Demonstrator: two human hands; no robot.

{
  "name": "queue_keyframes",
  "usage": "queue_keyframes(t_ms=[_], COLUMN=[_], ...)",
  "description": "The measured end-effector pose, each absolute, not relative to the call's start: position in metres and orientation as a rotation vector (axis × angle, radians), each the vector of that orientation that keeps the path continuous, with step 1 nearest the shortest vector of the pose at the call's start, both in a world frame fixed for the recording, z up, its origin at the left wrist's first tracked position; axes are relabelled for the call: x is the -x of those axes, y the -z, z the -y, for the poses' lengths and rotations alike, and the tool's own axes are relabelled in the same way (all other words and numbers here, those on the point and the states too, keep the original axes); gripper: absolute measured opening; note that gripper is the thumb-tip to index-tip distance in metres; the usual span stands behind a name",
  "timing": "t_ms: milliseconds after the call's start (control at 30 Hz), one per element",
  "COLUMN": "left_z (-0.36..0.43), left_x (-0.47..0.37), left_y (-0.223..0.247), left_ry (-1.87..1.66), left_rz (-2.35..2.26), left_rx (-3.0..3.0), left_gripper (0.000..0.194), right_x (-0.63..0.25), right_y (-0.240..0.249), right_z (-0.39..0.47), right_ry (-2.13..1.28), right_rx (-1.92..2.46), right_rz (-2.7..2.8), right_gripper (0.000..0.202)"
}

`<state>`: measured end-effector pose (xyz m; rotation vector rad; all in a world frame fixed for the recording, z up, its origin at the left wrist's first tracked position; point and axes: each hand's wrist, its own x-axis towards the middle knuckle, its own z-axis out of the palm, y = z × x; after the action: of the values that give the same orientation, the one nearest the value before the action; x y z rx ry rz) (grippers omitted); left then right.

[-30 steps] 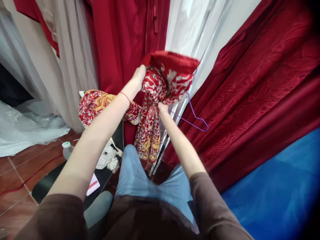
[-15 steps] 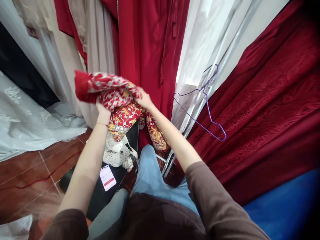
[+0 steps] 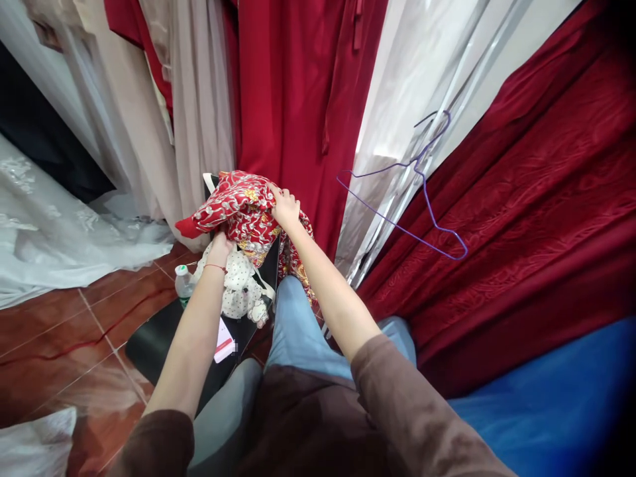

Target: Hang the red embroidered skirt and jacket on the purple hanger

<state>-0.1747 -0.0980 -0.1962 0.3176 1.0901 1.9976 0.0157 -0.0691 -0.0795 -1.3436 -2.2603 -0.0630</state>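
Note:
A red jacket-like garment (image 3: 248, 202) with silver and gold embroidery lies bunched over a black bench (image 3: 156, 338), and part of it hangs past the bench's right side. My right hand (image 3: 287, 209) grips its upper right part, with the fingers bent over the cloth. Under its left part, my left hand (image 3: 221, 245) holds the lower edge; the fingertips are hidden by the fabric. A plain red end of the garment sticks out to the left. Just below my left hand is a white dotted cloth bag (image 3: 241, 291) with a small plush charm (image 3: 258, 313).
A phone (image 3: 224, 341) and a clear bottle (image 3: 183, 283) are near my left forearm. A purple hanger (image 3: 422, 173) hangs on a white metal rack (image 3: 385, 245) at right. Long red gowns (image 3: 308, 86) and white gowns (image 3: 54, 225) surround the bench. Red tiles (image 3: 94, 318) cover the floor.
Both hands have come down with the garment, from raised above the bench to resting on it. The bottle now shows beside my left forearm, which covers part of the phone.

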Motion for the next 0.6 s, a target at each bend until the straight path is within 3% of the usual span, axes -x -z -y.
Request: queue_keyframes(t_ms=[167,400,600], left_z=[0.117,0.116,0.12], left_x=[0.164,0.148,0.147], left_y=[0.223,0.224,0.224], left_ry=[-1.986,-2.005,-1.997], left_rz=[-1.069,-1.036,-1.15], left_rx=[-0.284,-0.347,-0.325], left_gripper=[0.031,0.031,0.031], right_x=[-0.014,-0.016,-0.007], right_y=[0.084,0.075,0.073], right_z=[0.077,0.075,0.078], right_ry=[0.115,0.133,0.198], right_rx=[1.375,1.419,1.41], right_rz=[2.226,2.285,2.333], right_gripper=[0.07,0.066,0.087])
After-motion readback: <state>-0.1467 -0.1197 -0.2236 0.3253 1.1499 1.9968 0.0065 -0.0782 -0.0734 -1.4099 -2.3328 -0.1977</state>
